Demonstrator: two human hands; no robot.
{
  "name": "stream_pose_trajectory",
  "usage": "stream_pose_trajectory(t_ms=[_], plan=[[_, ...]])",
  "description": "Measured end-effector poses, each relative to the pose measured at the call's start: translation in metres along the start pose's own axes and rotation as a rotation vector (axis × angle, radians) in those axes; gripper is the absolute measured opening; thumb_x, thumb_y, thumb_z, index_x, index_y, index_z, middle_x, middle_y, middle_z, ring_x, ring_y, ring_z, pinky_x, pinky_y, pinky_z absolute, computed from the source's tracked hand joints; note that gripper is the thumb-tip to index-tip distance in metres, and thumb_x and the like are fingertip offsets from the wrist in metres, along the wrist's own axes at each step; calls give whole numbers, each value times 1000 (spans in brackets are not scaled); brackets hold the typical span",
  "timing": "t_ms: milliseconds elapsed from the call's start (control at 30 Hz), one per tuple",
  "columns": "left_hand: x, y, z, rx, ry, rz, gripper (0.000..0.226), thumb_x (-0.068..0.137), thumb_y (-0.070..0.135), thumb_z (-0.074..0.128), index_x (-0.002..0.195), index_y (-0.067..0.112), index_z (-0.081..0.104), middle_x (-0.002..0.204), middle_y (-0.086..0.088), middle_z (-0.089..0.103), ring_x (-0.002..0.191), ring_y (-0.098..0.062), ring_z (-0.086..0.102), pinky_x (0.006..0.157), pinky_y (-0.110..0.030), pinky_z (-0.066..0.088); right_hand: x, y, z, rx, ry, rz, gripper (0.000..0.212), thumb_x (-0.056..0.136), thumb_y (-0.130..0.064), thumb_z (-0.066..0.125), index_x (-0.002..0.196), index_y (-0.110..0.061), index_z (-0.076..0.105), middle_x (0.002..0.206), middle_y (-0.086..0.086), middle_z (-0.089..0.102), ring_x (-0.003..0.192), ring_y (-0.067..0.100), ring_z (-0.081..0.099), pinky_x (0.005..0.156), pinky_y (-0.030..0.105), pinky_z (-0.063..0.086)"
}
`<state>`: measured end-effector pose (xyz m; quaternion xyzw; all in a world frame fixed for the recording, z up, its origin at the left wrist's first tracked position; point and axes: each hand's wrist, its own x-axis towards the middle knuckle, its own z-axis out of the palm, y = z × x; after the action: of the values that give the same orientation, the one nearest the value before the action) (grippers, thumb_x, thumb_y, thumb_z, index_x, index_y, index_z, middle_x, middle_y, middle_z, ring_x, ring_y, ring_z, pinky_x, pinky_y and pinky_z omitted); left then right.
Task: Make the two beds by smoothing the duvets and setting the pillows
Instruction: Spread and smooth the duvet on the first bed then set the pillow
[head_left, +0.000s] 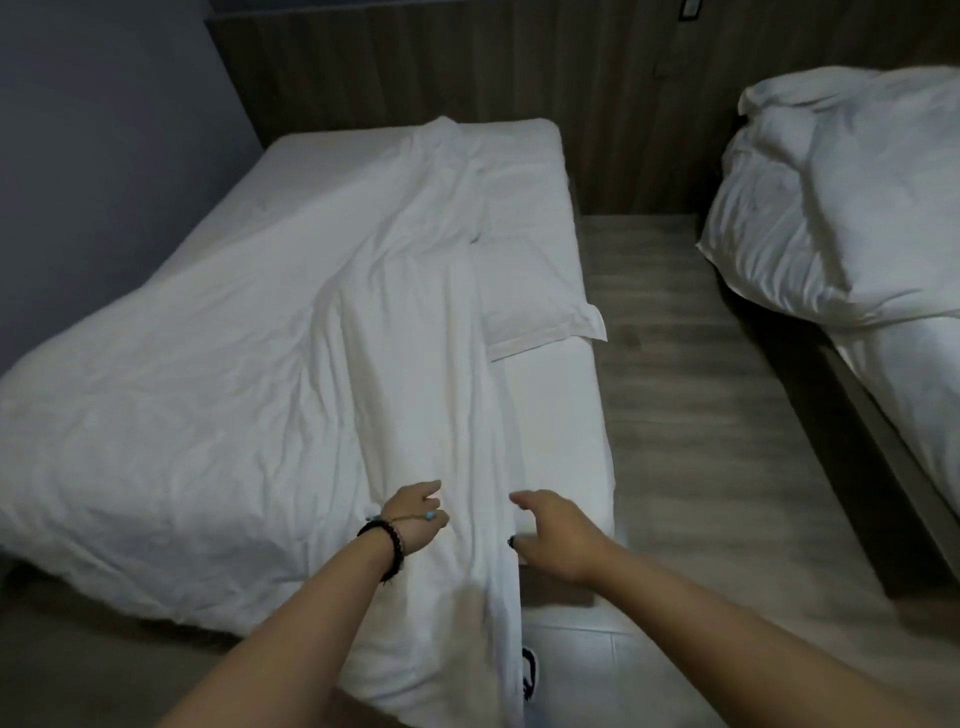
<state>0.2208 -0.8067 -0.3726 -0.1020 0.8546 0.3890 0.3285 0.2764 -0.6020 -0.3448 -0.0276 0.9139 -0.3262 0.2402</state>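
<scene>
The near bed (550, 415) carries a rumpled white duvet (234, 374), bunched toward the left with a long ridge running down to me. A white pillow (530, 301) lies on the bare sheet at the bed's right side, partly under the duvet's edge. My left hand (415, 514), with a dark bracelet at the wrist, grips the ridge from its left, fingers curled into the cloth. To the ridge's right, my right hand (556, 530) has thumb and fingers spread in a loose C at the duvet's edge, holding nothing. The second bed (904, 384) at the right bears a heap of white bedding (841, 208).
A strip of wood-look floor (685, 364) runs between the two beds. A wood-panelled wall (467, 67) stands behind the beds, and a grey wall (104, 130) borders the near bed's left side. The second bed's dark frame (878, 457) edges the aisle.
</scene>
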Motion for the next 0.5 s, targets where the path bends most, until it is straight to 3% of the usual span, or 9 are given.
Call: stream_pose_trajectory(t_ms=[33,100,267,333,500], plan=[[7,3,2,28,-6,35,62,91,9,56,147,8,30,137,-12,50,126,-19,49,102,-25,40,6,3,-8,-58,12,-9,63,93,-28,54,150,-15,28,152,5,33,139,19,32,114,29,28],[19,18,2,62,-27,89,68,92,17,58,150,14,22,152,-10,31,140,-18,32,113,-27,29,20,10,-25,-186,24,-23,70,93,-32,54,152,-15,20,157,4,21,144,20,21,117,31,23],[52,70,-9,219,5,229,74,95,30,53,153,21,7,158,0,16,143,-18,23,115,-23,19,57,23,-92,-437,49,-63,78,95,-38,51,154,-15,5,162,5,3,149,20,1,120,32,11],[64,93,-13,266,6,277,76,95,31,51,153,20,3,160,-3,8,145,-19,17,117,-28,17,70,26,-119,-415,98,-47,77,95,-38,51,154,-15,7,161,5,4,149,18,1,119,31,12],[92,151,-10,327,10,375,77,96,29,51,153,18,0,160,-3,0,148,-16,1,118,-26,7,93,44,-169,-253,228,21,75,93,-35,54,153,-16,13,161,1,8,148,15,7,117,32,20]])
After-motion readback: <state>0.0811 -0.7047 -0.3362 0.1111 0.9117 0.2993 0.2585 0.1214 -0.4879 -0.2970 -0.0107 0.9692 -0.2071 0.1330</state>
